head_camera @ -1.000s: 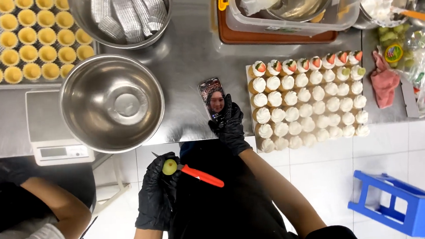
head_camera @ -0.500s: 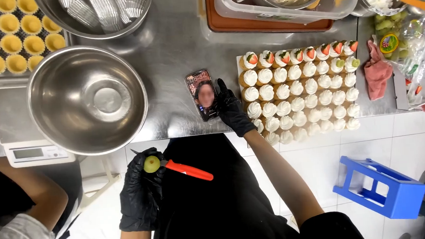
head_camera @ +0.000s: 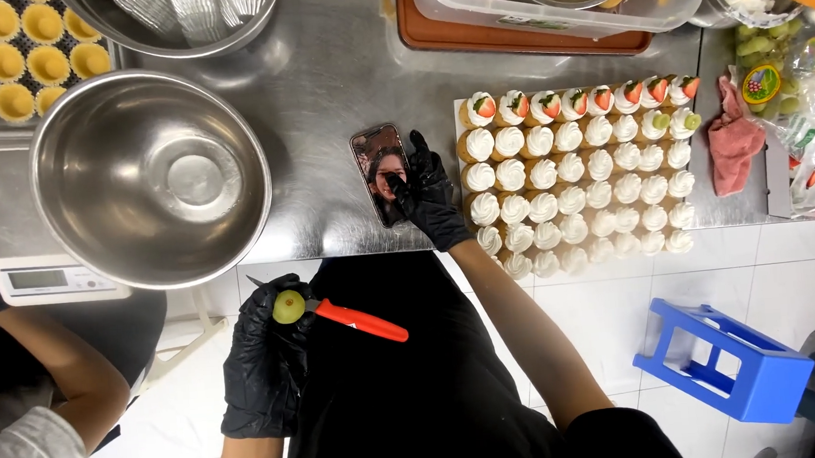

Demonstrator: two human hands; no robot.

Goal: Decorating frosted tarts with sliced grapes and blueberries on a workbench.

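Observation:
My left hand (head_camera: 265,356), in a black glove, holds a green grape (head_camera: 288,306) together with a small knife with a red handle (head_camera: 361,322), in front of my black apron below the table edge. My right hand (head_camera: 423,193), also gloved in black, rests its fingers on a phone (head_camera: 377,169) lying on the steel table (head_camera: 340,81). Just right of the phone stands a tray of cream-topped tartlets (head_camera: 581,174); the far row carries strawberry pieces and a grape half.
A large empty steel bowl (head_camera: 149,178) sits on a white scale (head_camera: 22,256) at the left. Empty tart shells (head_camera: 8,51) lie far left, a bowl of foil cups (head_camera: 184,13) behind. Pink cloth (head_camera: 732,137), grape pack (head_camera: 779,69), blue stool (head_camera: 727,360), another person's arm (head_camera: 45,379).
The view has shifted closer. My right hand stays on the phone, and my left keeps the grape and knife at about the same place.

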